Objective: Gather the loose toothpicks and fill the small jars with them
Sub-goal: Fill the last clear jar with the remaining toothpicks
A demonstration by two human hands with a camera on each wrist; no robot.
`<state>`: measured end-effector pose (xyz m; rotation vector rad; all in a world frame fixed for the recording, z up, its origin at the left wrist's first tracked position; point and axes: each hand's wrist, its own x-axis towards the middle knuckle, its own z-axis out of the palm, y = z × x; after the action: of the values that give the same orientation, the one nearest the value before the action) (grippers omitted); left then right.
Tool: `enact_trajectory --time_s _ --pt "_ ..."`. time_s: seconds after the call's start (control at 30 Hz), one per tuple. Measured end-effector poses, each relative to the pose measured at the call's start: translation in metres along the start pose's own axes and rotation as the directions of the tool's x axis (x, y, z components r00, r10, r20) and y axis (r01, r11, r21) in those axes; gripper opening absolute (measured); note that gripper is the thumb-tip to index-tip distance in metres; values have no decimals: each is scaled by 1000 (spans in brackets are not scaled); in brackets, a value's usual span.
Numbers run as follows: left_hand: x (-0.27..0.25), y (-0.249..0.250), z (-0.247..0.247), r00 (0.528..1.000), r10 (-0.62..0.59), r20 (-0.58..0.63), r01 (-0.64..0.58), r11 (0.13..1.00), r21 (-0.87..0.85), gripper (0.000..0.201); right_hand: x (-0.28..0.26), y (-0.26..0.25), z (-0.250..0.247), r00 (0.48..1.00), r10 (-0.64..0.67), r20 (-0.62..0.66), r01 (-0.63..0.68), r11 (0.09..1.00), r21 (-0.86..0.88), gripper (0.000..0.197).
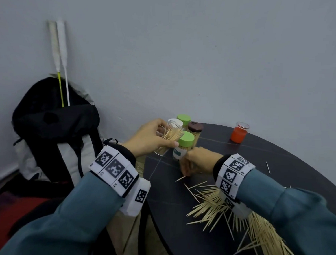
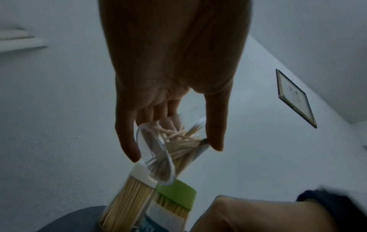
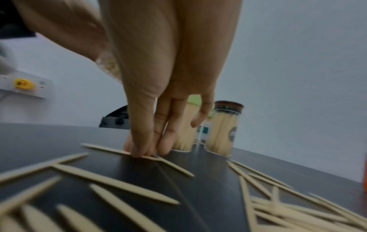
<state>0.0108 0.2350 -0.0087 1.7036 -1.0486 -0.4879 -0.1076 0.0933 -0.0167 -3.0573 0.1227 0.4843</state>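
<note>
My left hand point(image 1: 163, 137) grips a clear open jar point(image 1: 164, 146) partly filled with toothpicks and holds it tilted above the table's left edge; the left wrist view shows its clear base point(image 2: 157, 157) between thumb and fingers. My right hand point(image 1: 184, 171) reaches down in front of a green-lidded jar point(image 1: 185, 144), and its fingertips point(image 3: 139, 152) pinch a single toothpick point(image 3: 170, 164) lying on the dark table point(image 1: 259, 162). A large pile of loose toothpicks point(image 1: 219, 207) lies under and behind my right wrist.
Closed full jars stand together at the table's back: brown lid point(image 1: 195, 127), a second green lid point(image 1: 184, 118), white lid point(image 2: 139, 174). A small red-orange container point(image 1: 238, 133) stands farther right. A black and grey backpack point(image 1: 53, 131) leans on the wall at left.
</note>
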Motion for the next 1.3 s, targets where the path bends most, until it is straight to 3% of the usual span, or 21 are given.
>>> enact_trajectory --time_s 0.1,0.17,0.33,0.5,0.63,0.73,0.8,0.87,0.97,1.17,1.3 --pt "4 3 6 1000 -3 11 3 1000 -12 47 -3 18 1 994 103 -31 -105 992 -64 16" --pt "6 5 10 1000 -3 16 3 1000 -16 46 -5 27 3 989 143 -30 -143 990 2 15" --pt "8 13 18 999 15 38 -15 1000 -2 43 -17 29 8 996 85 -6 -84 989 122 15" --pt "9 19 26 998 25 54 -26 1000 10 42 -38 23 18 999 24 38 -28 994 106 15" --pt "12 19 33 998 27 57 -29 999 26 44 -60 21 23 998 58 20 -58 998 17 19" --pt "15 20 38 997 32 64 -34 999 24 43 -75 10 29 998 54 34 -54 999 -10 49" --pt "16 22 41 998 33 61 -34 999 26 44 -81 0 33 999 -15 32 14 999 40 75" --pt "18 23 43 998 32 55 -34 999 37 46 -81 -8 37 993 -105 47 101 992 71 89" --pt "18 23 45 998 41 56 -43 998 42 46 -77 -13 37 985 -148 89 137 983 118 86" --pt "19 21 47 997 41 70 -44 998 53 46 -88 3 42 994 -69 83 59 992 109 90" --pt "20 21 47 996 47 73 -51 997 63 46 -98 15 44 1000 -30 9 29 996 79 69"
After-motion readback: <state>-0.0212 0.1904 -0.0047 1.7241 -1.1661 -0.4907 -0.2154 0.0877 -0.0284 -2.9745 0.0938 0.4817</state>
